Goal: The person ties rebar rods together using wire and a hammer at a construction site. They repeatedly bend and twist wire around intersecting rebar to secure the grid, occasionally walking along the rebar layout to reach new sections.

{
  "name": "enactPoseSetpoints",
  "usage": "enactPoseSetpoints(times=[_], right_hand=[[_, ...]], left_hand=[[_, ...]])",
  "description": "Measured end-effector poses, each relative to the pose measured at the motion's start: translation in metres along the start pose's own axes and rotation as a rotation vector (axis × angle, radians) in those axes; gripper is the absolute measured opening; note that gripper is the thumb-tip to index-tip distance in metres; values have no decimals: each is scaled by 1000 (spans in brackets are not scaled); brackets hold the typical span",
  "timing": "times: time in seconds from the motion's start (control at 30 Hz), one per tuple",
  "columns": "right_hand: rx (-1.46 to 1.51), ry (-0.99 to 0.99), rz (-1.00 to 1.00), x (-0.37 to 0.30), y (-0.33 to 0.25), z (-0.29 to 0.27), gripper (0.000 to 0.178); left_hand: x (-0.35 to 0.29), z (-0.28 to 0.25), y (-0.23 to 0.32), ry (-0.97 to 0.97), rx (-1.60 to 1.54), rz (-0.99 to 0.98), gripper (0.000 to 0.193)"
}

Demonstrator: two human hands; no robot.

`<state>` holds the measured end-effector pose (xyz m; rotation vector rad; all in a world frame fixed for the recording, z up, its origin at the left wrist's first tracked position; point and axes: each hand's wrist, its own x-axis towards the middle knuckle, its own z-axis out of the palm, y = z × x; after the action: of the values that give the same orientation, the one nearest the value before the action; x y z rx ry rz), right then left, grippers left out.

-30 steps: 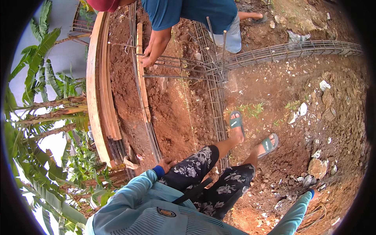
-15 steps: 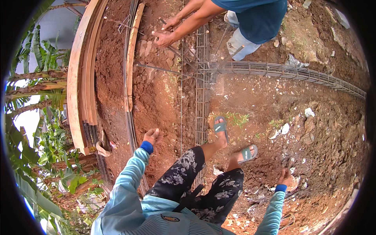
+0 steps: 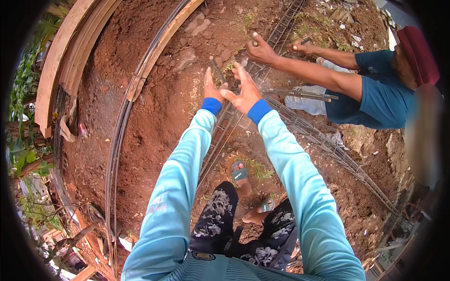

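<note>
Out in front of me, my left hand [image 3: 213, 88] and my right hand [image 3: 243, 91] are close together, palms partly facing, with fingers apart and nothing seen in them. They hover over the junction of two steel rebar cages. One rebar cage [image 3: 220, 136] runs from far right toward my feet, passing beneath my hands; another rebar cage [image 3: 323, 143] stretches off to the lower right. A short rebar end [image 3: 217, 68] juts out just beyond my left fingertips; whether I touch it, I cannot tell. Loose bars [image 3: 304, 94] lie beside my right wrist.
At right a co-worker in a blue shirt [image 3: 382, 100] reaches in; one hand [image 3: 262, 50] is near mine, the other [image 3: 302, 47] around a dark bar. Wooden planks [image 3: 63, 61], long bent rebars [image 3: 112, 164] and a thin board [image 3: 145, 70] lie on reddish soil at left.
Both my hands have come up from my sides and together over the rebar junction. My view has turned, and the co-worker now appears farther right, arms stretched toward the cage.
</note>
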<state>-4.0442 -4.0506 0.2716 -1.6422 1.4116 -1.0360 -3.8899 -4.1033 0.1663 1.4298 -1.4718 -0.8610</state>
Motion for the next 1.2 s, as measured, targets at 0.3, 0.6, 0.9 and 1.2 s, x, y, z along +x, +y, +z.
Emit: enactPoseSetpoints(times=[0.3, 0.6, 0.9, 1.2], right_hand=[[235, 75, -19, 124, 42, 75, 43], [464, 57, -39, 111, 52, 97, 55], [491, 4, -240, 24, 91, 44, 51], [566, -110, -172, -116, 146, -39, 50]], left_hand=[[20, 13, -14, 166, -157, -33, 67], [28, 39, -56, 54, -186, -58, 56], [-45, 112, -49, 240, -149, 14, 46], [-160, 211, -38, 426, -37, 142, 22]])
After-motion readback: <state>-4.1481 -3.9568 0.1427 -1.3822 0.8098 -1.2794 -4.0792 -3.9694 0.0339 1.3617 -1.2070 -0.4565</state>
